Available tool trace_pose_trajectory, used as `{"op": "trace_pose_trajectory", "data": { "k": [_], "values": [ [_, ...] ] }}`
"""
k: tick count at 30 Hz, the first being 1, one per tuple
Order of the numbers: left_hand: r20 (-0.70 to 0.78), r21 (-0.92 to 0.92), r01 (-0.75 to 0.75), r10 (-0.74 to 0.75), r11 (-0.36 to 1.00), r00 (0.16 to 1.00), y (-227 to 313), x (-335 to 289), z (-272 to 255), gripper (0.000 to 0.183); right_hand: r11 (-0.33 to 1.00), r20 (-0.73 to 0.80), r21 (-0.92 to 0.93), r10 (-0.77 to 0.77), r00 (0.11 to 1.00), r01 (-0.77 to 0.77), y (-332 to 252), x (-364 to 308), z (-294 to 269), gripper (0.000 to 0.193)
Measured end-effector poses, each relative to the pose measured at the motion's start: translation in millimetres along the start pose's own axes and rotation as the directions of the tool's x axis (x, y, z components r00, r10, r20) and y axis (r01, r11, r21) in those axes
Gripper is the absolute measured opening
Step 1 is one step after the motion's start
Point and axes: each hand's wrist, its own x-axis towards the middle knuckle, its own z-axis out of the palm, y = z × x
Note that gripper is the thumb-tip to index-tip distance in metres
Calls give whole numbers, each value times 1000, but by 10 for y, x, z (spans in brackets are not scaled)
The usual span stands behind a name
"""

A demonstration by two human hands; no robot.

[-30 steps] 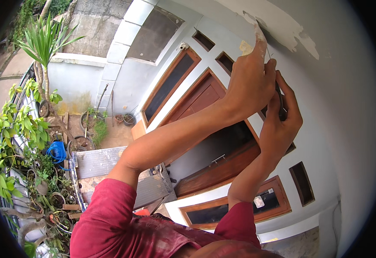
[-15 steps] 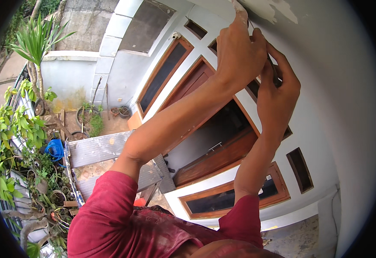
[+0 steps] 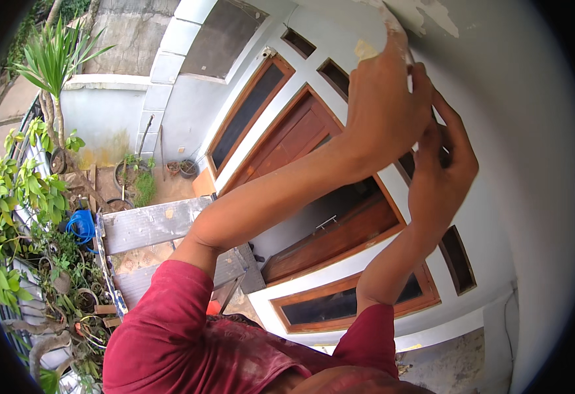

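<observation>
Both hands are raised high, close together, beside a white overhead surface (image 3: 497, 85) with peeling patches. My left hand (image 3: 386, 108) is closed, with its forefinger stretched up along the surface and whitish smears on that finger. Just below and to the right, my right hand (image 3: 448, 164) is bent, its fingers curled up against the left hand's fingertips. A thin, narrow edge shows between the hands, but its kind is hidden by the fingers. Next to the left hand is a small pale-yellow patch (image 3: 366, 50).
Below are a brown wooden door (image 3: 294, 134), wood-framed windows (image 3: 248, 108) and narrow wall openings (image 3: 458, 259). A paint-spotted metal platform (image 3: 149, 223) stands under my left arm. Potted plants (image 3: 133, 180), leafy shrubs (image 3: 34, 190) and a blue coiled hose (image 3: 82, 224) lie to the left.
Both hands have shifted right and slightly down in the picture, still close together. The pale-yellow patch beside the left hand has come into sight.
</observation>
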Motion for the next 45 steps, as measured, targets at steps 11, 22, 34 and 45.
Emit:
{"op": "trace_pose_trajectory", "data": {
  "k": [11,22,34,45],
  "values": [
    [-21,-44,-30,29,999,999,-48,34,-4,36,996,21,62,64,998,-65,69,23,54,31],
    [-49,93,-111,116,990,992,-231,149,-198,38,989,-16,58,-138,990,138,146,100,356,32],
    [-69,132,-177,187,975,980,-613,332,-146,37,996,-21,76,-48,999,49,292,206,584,32],
    [130,145,32,-51,989,990,-781,406,-507,49,989,124,125,60,990,-76,461,181,894,38]
  ]
}}
